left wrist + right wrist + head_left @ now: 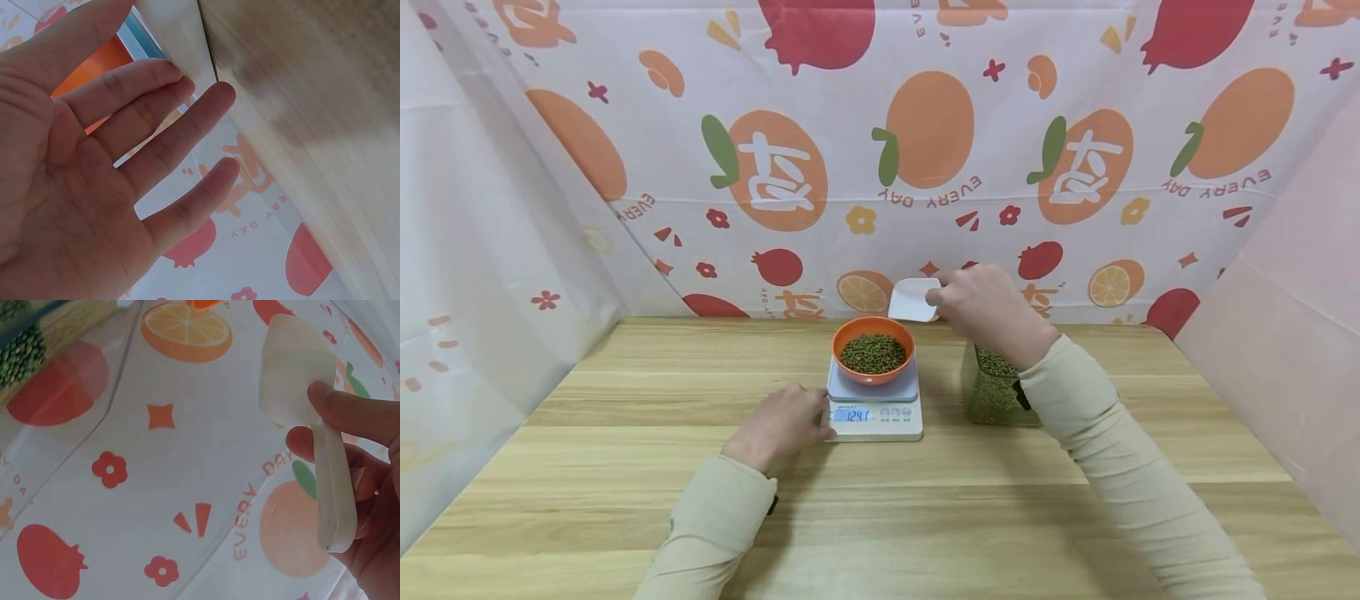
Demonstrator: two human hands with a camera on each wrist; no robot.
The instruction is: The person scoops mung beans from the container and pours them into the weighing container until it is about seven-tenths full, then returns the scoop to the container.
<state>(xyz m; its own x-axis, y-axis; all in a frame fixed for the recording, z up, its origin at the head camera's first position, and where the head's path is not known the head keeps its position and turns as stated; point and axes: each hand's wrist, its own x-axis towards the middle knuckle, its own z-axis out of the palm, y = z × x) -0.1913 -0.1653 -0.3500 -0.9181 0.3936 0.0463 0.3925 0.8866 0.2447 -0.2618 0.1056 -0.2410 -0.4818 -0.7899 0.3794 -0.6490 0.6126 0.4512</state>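
Note:
An orange bowl point(841, 354) of green mung beans point(872, 354) stands on a white kitchen scale point(880, 429), whose display seems to read 124.1. At the scale's left edge is my left hand point(782, 425); in the left wrist view its fingers point(194, 134) are nearly straight and spread, holding nothing. My right hand point(988, 308) grips a white scoop point(913, 300) by its handle, above and right of the bowl. In the right wrist view the thumb point(350, 412) presses where the handle meets the scoop's blade point(297, 369). No beans are visible on the scoop.
Right of the scale, a clear container point(981, 404) with mung beans stands partly hidden under my right forearm. All of it rests on a wooden table point(880, 517). A fruit-printed curtain point(850, 208) hangs behind the table, with pale sheets at both sides.

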